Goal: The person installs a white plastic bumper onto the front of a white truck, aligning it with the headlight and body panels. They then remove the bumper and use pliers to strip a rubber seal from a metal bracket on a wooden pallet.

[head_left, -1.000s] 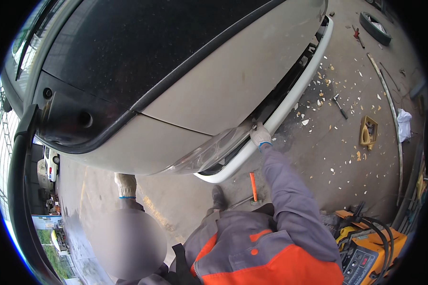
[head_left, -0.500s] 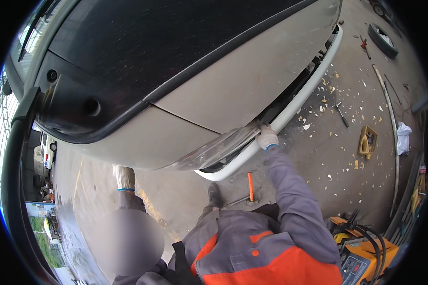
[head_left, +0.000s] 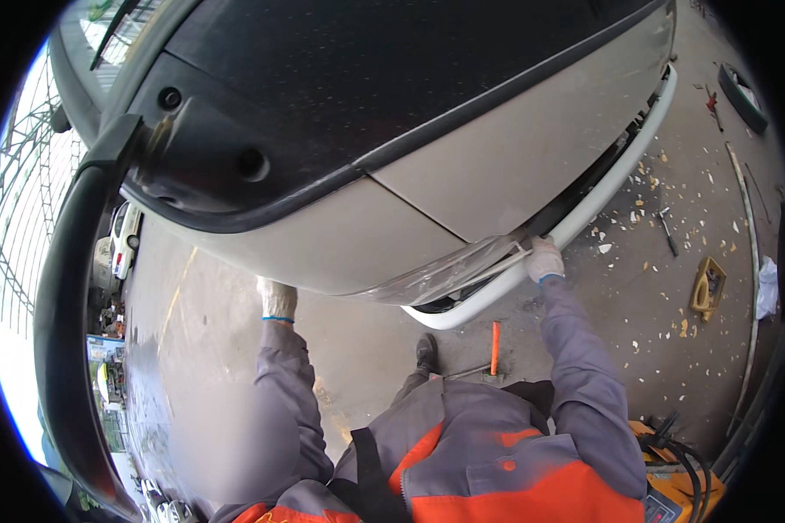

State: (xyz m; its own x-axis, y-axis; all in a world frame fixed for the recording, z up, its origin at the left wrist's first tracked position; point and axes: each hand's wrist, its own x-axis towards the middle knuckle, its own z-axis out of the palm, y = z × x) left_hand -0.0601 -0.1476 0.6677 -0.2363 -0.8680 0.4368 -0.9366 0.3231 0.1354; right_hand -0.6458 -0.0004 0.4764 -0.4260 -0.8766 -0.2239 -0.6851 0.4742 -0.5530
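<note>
A pale car body (head_left: 462, 166) with a dark upper panel fills the upper view. My right hand (head_left: 545, 259), in a white glove, grips the edge where the clear headlight lens (head_left: 445, 275) meets the white bumper strip (head_left: 602, 196). My left hand (head_left: 276, 299), also gloved, reaches up against the lower edge of the car's side panel; its fingers are partly hidden by the panel. Both arms are in grey sleeves, and I wear a grey and orange work suit.
An orange-handled hammer (head_left: 494, 347) lies on the concrete by my foot (head_left: 426, 351). Pale chips litter the floor at right, with a yellow tool (head_left: 708, 283), a small dark tool (head_left: 665, 228) and a white rag (head_left: 766, 288). A yellow machine (head_left: 672, 488) with black cables stands at lower right.
The view has shifted, so the car looks larger and closer. Both hands stay at the same places on the car.
</note>
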